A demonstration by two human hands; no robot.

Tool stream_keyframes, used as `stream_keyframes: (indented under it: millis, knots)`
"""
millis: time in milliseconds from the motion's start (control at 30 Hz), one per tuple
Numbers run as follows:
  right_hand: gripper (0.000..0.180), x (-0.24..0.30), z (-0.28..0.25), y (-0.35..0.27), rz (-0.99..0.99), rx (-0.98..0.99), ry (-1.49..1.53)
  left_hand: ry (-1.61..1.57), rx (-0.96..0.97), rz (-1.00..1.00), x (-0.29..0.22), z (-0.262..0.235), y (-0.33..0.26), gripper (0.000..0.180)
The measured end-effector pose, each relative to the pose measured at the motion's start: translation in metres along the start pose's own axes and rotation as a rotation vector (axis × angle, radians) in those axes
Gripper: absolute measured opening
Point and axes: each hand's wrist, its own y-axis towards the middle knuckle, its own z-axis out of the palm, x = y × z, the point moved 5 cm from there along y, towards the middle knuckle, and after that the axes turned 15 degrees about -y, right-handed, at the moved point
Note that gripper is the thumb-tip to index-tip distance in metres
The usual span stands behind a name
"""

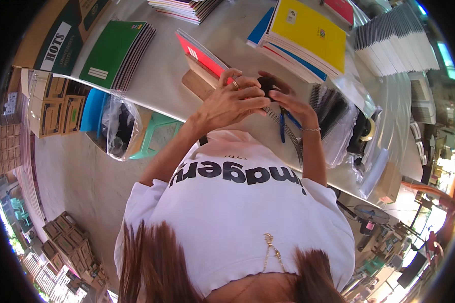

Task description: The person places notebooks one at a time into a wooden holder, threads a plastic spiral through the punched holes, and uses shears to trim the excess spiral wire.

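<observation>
My two hands meet over the near edge of the grey table. My left hand, with a ring on one finger, is closed around a small black object. My right hand touches the same object from the other side. Blue handles of what look like pliers stick out below its palm. A metal spiral wire runs from under my hands toward my body. A red-covered notebook lies tilted on a wooden board just left of my hands.
Stacks of green and yellow notebooks and white book blocks lie on the table. A bag of black spiral coils and a tape dispenser sit to the right. Plastic stools, a plastic bag and cardboard boxes stand at the left.
</observation>
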Motion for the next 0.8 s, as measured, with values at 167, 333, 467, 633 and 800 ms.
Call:
stream_keyframes:
  millis: [167,333,467,633,800]
  knots:
    - [0.082,0.041,0.015,-0.027,-0.151,0.085,0.398,-0.018,0.071,-0.014,0.006,-0.003,0.001,0.032]
    - [0.08,0.047,0.014,-0.033,-0.121,0.042,0.284,-0.033,0.069,-0.042,0.007,-0.001,0.003,0.031]
    - [0.075,0.052,0.008,-0.035,-0.017,0.02,0.17,0.117,-0.121,-0.08,-0.004,-0.013,0.005,0.03]
    - [0.061,0.108,0.007,-0.058,-0.333,0.118,0.108,0.124,-0.319,-0.3,0.002,-0.024,-0.007,0.035]
    - [0.051,0.107,0.014,-0.046,0.032,0.047,-0.387,-0.056,-0.249,-0.4,0.007,-0.024,-0.006,0.034]
